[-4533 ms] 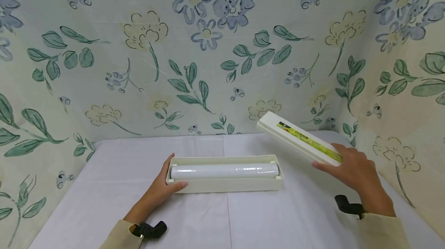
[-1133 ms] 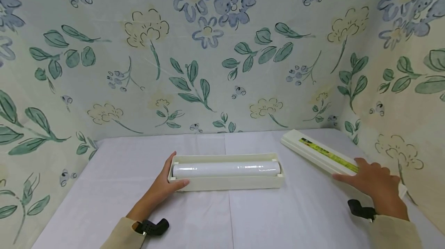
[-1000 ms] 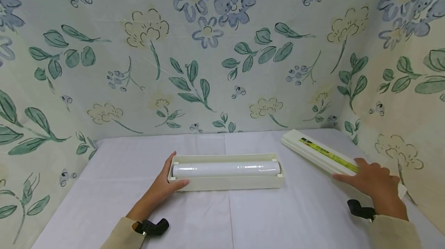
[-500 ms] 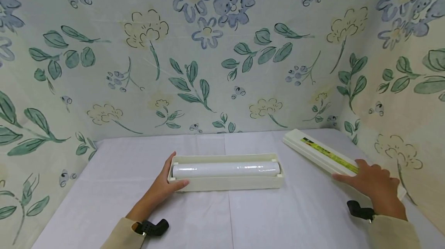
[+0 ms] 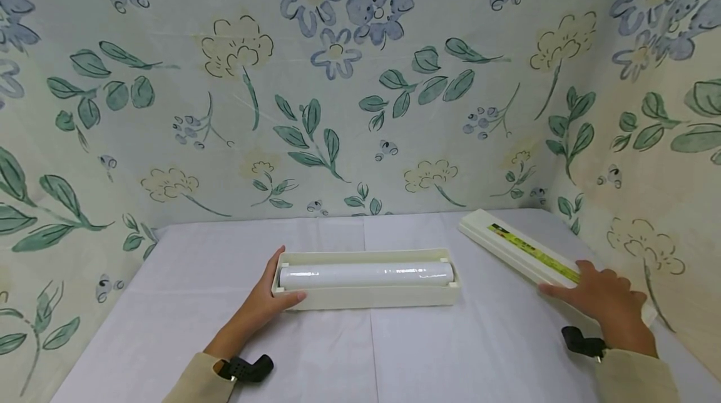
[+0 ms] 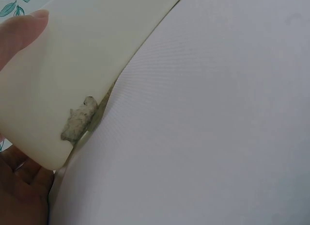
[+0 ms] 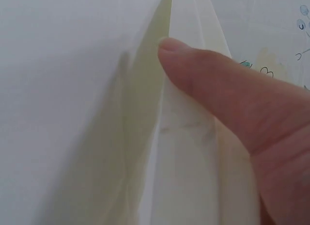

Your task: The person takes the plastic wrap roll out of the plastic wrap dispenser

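Observation:
A long cream dispenser box [image 5: 372,298] lies open-topped on the white cloth, holding a shiny roll of cling film [image 5: 366,275]. My left hand [image 5: 267,300] grips its left end, thumb on the front wall and fingers behind. In the left wrist view, a grey, crusty patch [image 6: 80,122] marks the box wall near its corner. Off to the right, my right hand [image 5: 611,300] holds the box's lid [image 5: 507,251], which slants across the cloth. A yellow-green label [image 5: 532,251] runs along its top. In the right wrist view the thumb [image 7: 208,79] lies against the lid's side.
A white cloth [image 5: 225,259] with a centre crease covers the table. Floral fabric [image 5: 338,140] hangs behind and at both sides, close to the lid's far end. Black cameras [image 5: 248,368] are strapped at both wrists.
Since the oldest frame, the right hand has brought the lid down and to the right, from above the table to the cloth. Over the last second hardly anything has moved; the left hand keeps its grip.

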The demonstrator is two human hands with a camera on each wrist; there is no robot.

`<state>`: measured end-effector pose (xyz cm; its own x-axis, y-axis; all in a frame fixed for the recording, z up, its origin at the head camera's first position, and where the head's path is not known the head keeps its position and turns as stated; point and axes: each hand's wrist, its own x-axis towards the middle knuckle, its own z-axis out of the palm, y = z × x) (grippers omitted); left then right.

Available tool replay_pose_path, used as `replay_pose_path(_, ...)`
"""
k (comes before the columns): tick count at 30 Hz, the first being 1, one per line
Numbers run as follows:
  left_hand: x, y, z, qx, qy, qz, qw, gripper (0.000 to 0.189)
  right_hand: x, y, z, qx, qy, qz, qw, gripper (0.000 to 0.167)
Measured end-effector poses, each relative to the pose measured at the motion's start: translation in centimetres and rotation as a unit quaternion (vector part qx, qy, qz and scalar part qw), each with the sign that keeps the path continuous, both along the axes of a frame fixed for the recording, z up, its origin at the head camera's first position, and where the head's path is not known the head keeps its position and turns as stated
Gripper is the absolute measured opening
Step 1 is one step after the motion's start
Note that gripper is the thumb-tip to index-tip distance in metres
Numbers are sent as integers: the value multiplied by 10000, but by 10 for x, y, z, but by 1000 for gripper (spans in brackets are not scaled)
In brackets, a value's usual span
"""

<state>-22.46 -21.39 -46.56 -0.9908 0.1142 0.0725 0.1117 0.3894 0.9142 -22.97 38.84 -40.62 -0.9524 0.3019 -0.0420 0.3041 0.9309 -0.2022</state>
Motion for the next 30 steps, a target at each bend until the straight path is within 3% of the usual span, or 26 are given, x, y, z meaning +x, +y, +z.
replay_pose_path(16, 1, 0, 0, 18, 45, -7, 10000, 105, -1, 3, -8, -88, -339, 9, 9994, 125)
replay_pose_path(30, 1, 0, 0, 2, 12, 19, 10000, 106, -5, 8, -18, -145, -377, -20, 9992, 129)
